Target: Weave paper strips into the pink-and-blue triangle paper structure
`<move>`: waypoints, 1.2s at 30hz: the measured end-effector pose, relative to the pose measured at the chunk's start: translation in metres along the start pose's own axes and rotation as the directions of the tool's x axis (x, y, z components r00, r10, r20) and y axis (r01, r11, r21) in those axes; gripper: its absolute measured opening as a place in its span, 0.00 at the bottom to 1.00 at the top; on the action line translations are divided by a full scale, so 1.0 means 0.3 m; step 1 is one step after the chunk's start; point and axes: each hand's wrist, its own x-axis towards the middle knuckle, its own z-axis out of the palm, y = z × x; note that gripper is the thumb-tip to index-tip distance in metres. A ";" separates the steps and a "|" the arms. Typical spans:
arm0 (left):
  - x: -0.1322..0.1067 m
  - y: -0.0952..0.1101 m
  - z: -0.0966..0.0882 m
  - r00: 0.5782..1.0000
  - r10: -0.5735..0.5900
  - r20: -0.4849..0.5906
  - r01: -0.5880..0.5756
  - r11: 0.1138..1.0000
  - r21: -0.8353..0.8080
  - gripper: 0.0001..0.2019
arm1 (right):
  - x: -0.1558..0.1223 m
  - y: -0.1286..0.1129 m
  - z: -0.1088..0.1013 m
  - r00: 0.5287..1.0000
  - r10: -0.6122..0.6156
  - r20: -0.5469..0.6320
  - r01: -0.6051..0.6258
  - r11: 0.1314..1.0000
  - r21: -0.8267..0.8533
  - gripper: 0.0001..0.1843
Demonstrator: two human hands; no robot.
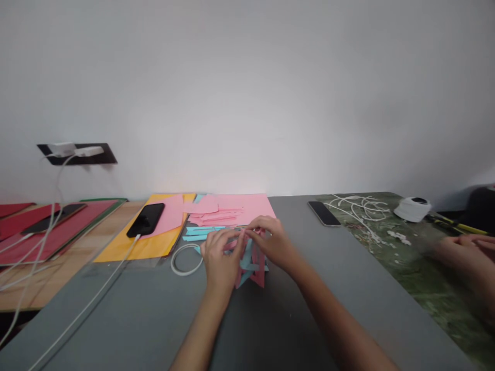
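Note:
Both my hands meet over a small structure of woven pink and blue paper strips (251,267) above the grey table. My left hand (222,257) pinches its upper left part, thumb and fingers pressed together. From the other side my right hand (273,239) grips the top with thumb and forefinger, close to the left fingertips. Loose strip ends hang below the fingers, and the inside of the weave is partly hidden. Just left of my left hand lies a white roll of tape (186,259). Cut blue strips (201,233) and pink strips (216,216) lie behind it.
A phone (146,220) on yellow paper (116,247) trails a white charging cable (85,304) across the table's left side. Another phone (324,213) lies right of my hands. Beyond it are tangled white cords (359,208) and a co-worker's blurred hand (460,252).

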 end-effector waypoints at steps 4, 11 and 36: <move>0.027 -0.019 -0.010 0.998 -0.043 0.047 0.052 0.974 -0.223 0.07 | 0.011 0.018 -0.041 0.997 -0.030 0.077 0.020 0.992 0.125 0.04; 0.047 -0.051 -0.017 0.891 -0.065 0.450 0.275 0.865 -0.420 0.11 | 0.015 0.084 -0.058 0.972 -0.056 0.230 -0.017 0.952 0.307 0.06; 0.027 -0.044 0.032 0.805 -0.376 0.460 0.593 0.520 -0.615 0.14 | 0.000 0.037 -0.001 0.970 0.183 0.159 -0.237 0.850 0.470 0.10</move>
